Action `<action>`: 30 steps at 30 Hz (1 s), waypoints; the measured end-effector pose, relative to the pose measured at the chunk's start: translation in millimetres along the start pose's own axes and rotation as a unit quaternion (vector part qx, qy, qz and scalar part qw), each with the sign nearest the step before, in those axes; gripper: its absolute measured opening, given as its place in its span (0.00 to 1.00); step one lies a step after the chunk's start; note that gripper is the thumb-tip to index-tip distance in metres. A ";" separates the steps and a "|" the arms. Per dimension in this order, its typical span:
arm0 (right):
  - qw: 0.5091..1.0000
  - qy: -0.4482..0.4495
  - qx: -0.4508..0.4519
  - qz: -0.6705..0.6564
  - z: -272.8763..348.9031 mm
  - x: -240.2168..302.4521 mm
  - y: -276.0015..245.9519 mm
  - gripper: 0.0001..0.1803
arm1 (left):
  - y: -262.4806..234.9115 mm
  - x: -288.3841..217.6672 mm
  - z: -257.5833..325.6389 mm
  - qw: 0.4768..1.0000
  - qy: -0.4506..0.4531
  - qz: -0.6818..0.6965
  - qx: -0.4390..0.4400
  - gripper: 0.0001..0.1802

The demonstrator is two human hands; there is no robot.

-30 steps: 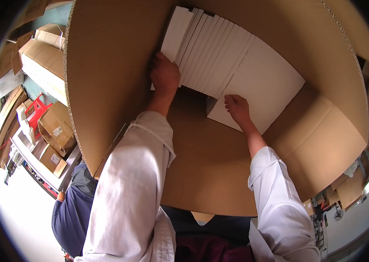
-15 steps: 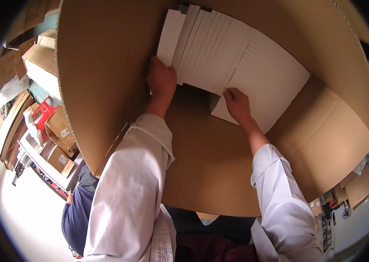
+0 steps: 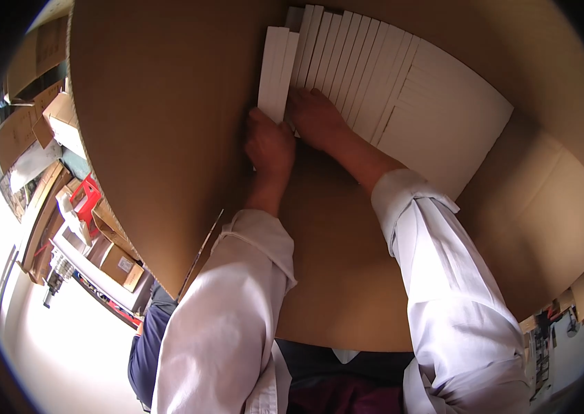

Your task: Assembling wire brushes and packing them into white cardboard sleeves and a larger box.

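Note:
Inside a large brown cardboard carton [image 3: 168, 124], slim white flat boxes [image 3: 354, 69] stand on edge, packed side by side in a row. At the row's left end, a pair of slim white boxes [image 3: 276, 72] sits slightly nearer to me. My left hand [image 3: 270, 146] is closed round their near end, by the carton's left wall. Close beside it, my right hand [image 3: 316, 119] is curled against the near ends of the neighbouring boxes, its fingertips partly hidden in the gap next to the pair. A broad white face [image 3: 451, 103] forms the row's right side.
The carton's walls surround both forearms. Outside it on the left are stacked cardboard boxes [image 3: 64, 114], a red plastic item [image 3: 85, 198] and a dark-blue-clad person [image 3: 143, 355]. Shelving with small items [image 3: 544, 355] stands at the lower right.
My right hand has moved left from the lower right part of the stack to beside my left hand. The left hand keeps its grip at the row's left end. The view has shifted slightly.

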State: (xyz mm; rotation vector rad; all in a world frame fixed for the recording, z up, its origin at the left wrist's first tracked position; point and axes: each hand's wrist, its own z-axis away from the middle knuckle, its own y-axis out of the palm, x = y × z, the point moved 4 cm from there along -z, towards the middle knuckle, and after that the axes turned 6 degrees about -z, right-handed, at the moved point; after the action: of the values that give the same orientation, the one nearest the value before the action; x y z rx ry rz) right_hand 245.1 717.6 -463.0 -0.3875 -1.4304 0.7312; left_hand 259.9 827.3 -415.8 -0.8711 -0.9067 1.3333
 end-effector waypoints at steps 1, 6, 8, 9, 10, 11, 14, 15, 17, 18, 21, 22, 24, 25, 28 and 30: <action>0.999 -0.009 0.025 0.023 -1.8 -1.0 6.2 0.16 | 0.2 1.2 1.1 1.000 0.008 0.005 -0.015 0.29; 0.999 -0.023 0.010 0.047 -3.9 -7.7 21.3 0.17 | 10.1 5.3 3.0 1.000 0.008 0.016 -0.016 0.28; 0.996 -0.030 0.021 0.082 -7.5 -10.0 22.5 0.17 | 8.3 3.4 2.8 0.999 0.018 0.018 -0.025 0.28; 0.996 -0.030 0.021 0.081 -6.6 -9.8 22.4 0.17 | 7.3 2.8 2.4 0.999 0.018 0.017 -0.025 0.28; 0.995 -0.039 0.017 0.092 -6.0 -9.6 22.6 0.15 | 8.3 3.3 0.4 1.000 0.006 0.014 -0.005 0.28; 0.993 -0.049 0.013 0.103 -5.4 -9.3 22.7 0.13 | 8.8 3.8 -0.8 1.000 -0.006 0.010 0.014 0.29; 0.993 -0.059 0.002 0.100 -2.4 -9.4 20.9 0.14 | 5.9 1.6 -2.3 1.000 -0.003 0.013 0.021 0.29; 0.993 -0.057 0.000 0.100 -2.0 -9.6 20.5 0.14 | 5.2 -0.3 -3.3 1.000 0.000 0.012 0.021 0.29; 0.995 -0.034 0.005 0.097 -2.3 -8.6 23.0 0.13 | 4.7 -0.2 -5.2 1.000 0.007 0.000 0.013 0.29; 0.995 -0.033 0.002 0.095 -2.1 -8.0 23.3 0.13 | 4.3 0.3 -6.7 1.000 0.009 -0.003 0.012 0.29; 0.996 -0.035 -0.010 0.087 -1.0 -9.4 21.4 0.13 | 1.7 -1.8 -14.6 1.000 0.030 -0.003 0.007 0.30; 0.996 -0.036 -0.008 0.077 0.2 -10.7 20.5 0.13 | 0.3 -4.6 -18.4 0.999 0.017 -0.015 0.049 0.31; 0.997 -0.037 -0.006 0.068 3.3 -13.6 18.1 0.13 | 0.9 -8.2 -25.1 0.996 0.006 -0.026 0.091 0.32; 0.997 -0.030 0.023 0.062 2.8 -12.5 17.2 0.17 | 1.2 -6.5 -30.0 0.994 0.015 -0.043 0.096 0.32; 0.998 -0.021 0.047 0.046 1.3 -8.8 13.4 0.21 | -1.8 -5.2 -38.1 0.987 0.089 -0.118 0.064 0.31; 0.998 -0.017 0.043 0.036 2.0 -9.6 12.3 0.22 | -3.7 -8.5 -39.3 0.972 0.154 -0.174 0.028 0.30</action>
State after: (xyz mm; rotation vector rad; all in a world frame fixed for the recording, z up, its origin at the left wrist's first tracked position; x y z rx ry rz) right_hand 240.6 719.8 -477.9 -0.3624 -1.4185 0.8585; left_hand 297.1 818.4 -428.8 -0.8047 -0.7327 0.8868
